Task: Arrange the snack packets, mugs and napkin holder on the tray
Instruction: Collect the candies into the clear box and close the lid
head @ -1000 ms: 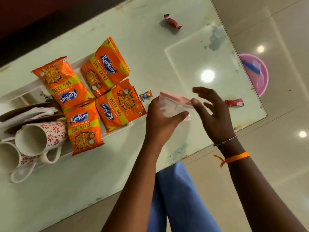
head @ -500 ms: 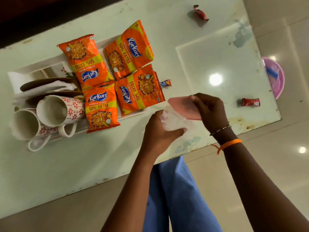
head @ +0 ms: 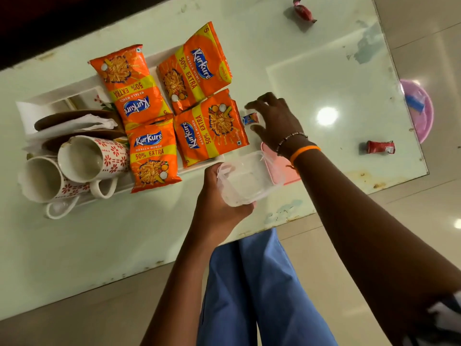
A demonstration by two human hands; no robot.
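Note:
A white tray (head: 62,94) lies on the glass table. On it rest several orange Kurkure snack packets (head: 210,128), two white mugs with red flowers (head: 92,156) tipped on their sides, and a brown napkin holder (head: 74,116) with white napkins. My left hand (head: 219,203) grips a clear plastic container (head: 247,181), which has no lid on it, just right of the tray. My right hand (head: 277,121) hovers with fingers spread over a small blue-and-red candy (head: 250,118) beside the packets. A pink lid (head: 284,171) lies on the table under my right wrist.
Two red wrapped candies lie on the table, one at the far edge (head: 303,12), one at the right (head: 380,147). A pink basin (head: 419,109) shows on the floor through the glass. The table's near edge runs just beyond my blue-trousered legs (head: 262,283).
My right hand took the pink lid off the container, laid it on the table and reached over to the small candy. My left hand kept hold of the container.

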